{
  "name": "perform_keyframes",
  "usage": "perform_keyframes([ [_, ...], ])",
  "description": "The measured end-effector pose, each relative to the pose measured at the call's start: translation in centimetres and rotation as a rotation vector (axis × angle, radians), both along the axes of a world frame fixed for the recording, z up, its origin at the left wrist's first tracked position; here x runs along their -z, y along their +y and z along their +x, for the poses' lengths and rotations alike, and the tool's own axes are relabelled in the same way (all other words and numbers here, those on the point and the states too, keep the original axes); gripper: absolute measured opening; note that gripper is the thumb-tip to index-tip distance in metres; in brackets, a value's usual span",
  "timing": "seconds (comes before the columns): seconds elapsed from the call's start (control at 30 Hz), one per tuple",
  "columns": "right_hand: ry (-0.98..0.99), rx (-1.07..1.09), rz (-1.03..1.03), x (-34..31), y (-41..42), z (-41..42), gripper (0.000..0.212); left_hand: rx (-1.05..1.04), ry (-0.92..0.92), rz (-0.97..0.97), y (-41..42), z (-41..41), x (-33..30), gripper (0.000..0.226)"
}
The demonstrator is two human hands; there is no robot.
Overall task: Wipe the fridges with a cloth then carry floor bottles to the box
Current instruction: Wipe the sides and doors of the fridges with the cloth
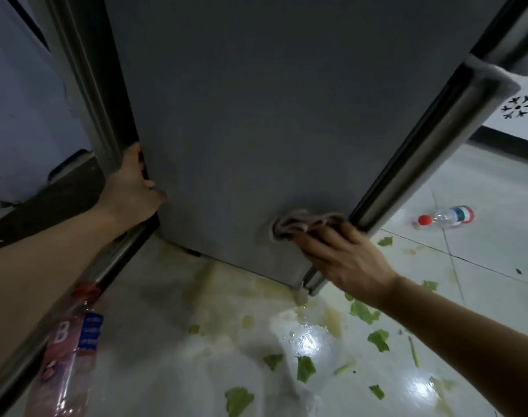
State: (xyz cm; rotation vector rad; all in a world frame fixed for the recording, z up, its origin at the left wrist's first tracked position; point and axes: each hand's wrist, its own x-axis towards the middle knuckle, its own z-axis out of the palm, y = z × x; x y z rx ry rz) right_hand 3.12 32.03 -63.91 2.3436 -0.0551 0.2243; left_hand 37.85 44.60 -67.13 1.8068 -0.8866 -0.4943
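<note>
Right hand [343, 260] gripping bunched cloth [301, 224], pressed low on grey fridge [256, 115]. Left hand [133, 188] curled round fridge's left edge. Bottles on floor [226, 326]: one [446, 218] right, one [67, 350] left.

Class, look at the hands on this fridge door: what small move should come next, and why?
Probably sweep the cloth sideways along the bottom of the fridge door. The right hand presses it low near the handle, the left hand grips the door's other edge, and grey panel lies between them.
</note>
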Motion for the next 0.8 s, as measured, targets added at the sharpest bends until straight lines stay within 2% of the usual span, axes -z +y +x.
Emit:
perform_keyframes([
  [0.07,0.169,0.046,0.039,1.6,0.3,-0.2,0.041,0.003,-0.001,0.02,0.1,0.1,0.1,0.095],
  [0.13,0.188,0.031,0.066,1.5,0.1,-0.3,0.036,-0.004,0.009,0.054,0.3,0.4,0.3,0.094],
  [0.2,0.084,0.012,0.037,0.4,-0.2,-0.6,0.04,-0.007,0.017,0.089,0.6,0.5,0.6,0.096],
  [0.27,-0.11,-0.006,0.015,-1.7,-0.7,-1.1,0.045,0.0,0.049,0.089,0.8,0.3,0.9,0.098],
  [0.37,-0.357,0.02,0.012,-3.7,-1.5,-1.2,0.035,0.009,0.051,0.074,0.9,-0.2,1.2,0.1],
  [0.43,-0.403,0.027,0.039,-2.9,-1.5,-1.3,0.032,0.014,0.082,0.044,0.9,-0.6,1.3,0.101],
  [0.5,-0.299,0.01,0.053,-0.7,-1.5,-1.4,0.033,0.012,0.071,0.034,0.9,-0.9,1.5,0.102],
  [0.57,-0.091,0.008,0.072,2.5,-1.3,-1.6,0.034,0.014,0.042,0.041,1.0,-0.9,1.7,0.102],
  [0.63,0.124,0.015,0.086,5.4,-0.8,-1.2,0.025,0.018,0.065,0.056,1.0,-0.6,1.8,0.103],
  [0.7,0.288,0.042,0.141,7.4,-0.1,-0.3,0.03,0.023,0.097,0.079,1.1,-0.5,1.6,0.104],
  [0.73,0.326,0.051,0.142,7.9,0.0,0.0,0.03,0.024,0.088,0.087,1.0,-0.5,1.4,0.104],
  [0.8,0.256,0.011,0.169,7.8,0.0,0.2,0.026,0.023,0.067,0.085,1.1,-0.8,1.3,0.102],
])
